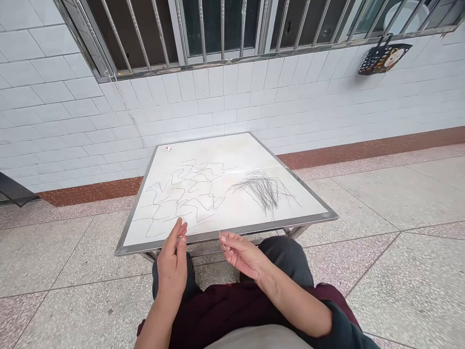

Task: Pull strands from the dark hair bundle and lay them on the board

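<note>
My right hand (pixel 240 251) is closed in a pinch on a thin wire (pixel 225 247) in front of the table's near edge. To its left, my left hand (pixel 175 254) is raised with its fingers apart, its fingertips over the near edge of the white tabletop. Whether a fine strand lies near those fingertips is too small to tell. Bent dark wires (pixel 196 186) lie spread over the left and middle of the white table (pixel 228 145). A dense bundle of straighter dark wires (pixel 267 191) rests on the right part.
A small white and red object (pixel 168 149) sits near the table's back left corner. Behind the table is a white tiled wall (pixel 203 106) with a barred window (pixel 221 29). A patterned bag (pixel 385 58) hangs at the upper right. My knees are under the near edge.
</note>
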The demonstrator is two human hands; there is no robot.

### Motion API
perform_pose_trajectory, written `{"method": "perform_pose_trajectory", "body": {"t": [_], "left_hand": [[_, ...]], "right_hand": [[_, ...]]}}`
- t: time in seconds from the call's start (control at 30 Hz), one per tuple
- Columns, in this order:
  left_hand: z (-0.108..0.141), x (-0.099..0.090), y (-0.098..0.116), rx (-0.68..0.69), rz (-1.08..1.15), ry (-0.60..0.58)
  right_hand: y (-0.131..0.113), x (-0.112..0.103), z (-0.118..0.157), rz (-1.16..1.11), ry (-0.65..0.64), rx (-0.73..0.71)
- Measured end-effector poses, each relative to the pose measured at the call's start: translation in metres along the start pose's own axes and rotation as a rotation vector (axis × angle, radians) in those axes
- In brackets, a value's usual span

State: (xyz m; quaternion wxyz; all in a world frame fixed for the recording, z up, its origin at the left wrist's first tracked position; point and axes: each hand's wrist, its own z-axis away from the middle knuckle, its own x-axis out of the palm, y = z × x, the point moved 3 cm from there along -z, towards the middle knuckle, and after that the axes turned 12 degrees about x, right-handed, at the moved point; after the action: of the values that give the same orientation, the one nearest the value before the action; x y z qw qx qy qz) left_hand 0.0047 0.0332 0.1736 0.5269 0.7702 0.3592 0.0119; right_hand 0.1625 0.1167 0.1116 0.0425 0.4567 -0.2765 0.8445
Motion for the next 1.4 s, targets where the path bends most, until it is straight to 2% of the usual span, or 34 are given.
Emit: {"method": "perform_pose_trajectory", "body": {"t": [0.13,0.3,0.53,0.7,0.87,1.13,1.27,1.4], "left_hand": [[0.003,0.011,-0.002,0.028,-0.01,-0.04],[0.01,0.02,-0.006,-0.01,-0.007,-0.091],[0.004,0.011,-0.009,-0.04,-0.009,-0.018],[0.005,0.007,-0.008,-0.038,-0.044,-0.029],[0.004,0.003,-0.011,-0.071,-0.021,0.007],[-0.001,-0.003,-0.02,-0.122,0.061,0.044],[-0.005,-0.003,-0.022,-0.091,0.097,0.072],[-0.002,-0.007,-0.028,-0.08,0.02,0.098]], "right_hand": [[0.0,-0.001,0.001,-0.008,0.003,-0.001],[0.002,-0.001,-0.002,-0.016,0.004,-0.018],[0.001,-0.003,0.0,0.059,-0.016,-0.034],[-0.001,-0.004,0.003,0.113,-0.032,-0.048],[-0.001,0.0,0.007,0.156,-0.072,-0.098],[0.008,-0.005,0.006,0.391,0.077,-0.163],[0.007,-0.005,0.005,0.321,0.09,-0.139],[0.0,-0.007,0.003,0.245,0.129,-0.152]]}}
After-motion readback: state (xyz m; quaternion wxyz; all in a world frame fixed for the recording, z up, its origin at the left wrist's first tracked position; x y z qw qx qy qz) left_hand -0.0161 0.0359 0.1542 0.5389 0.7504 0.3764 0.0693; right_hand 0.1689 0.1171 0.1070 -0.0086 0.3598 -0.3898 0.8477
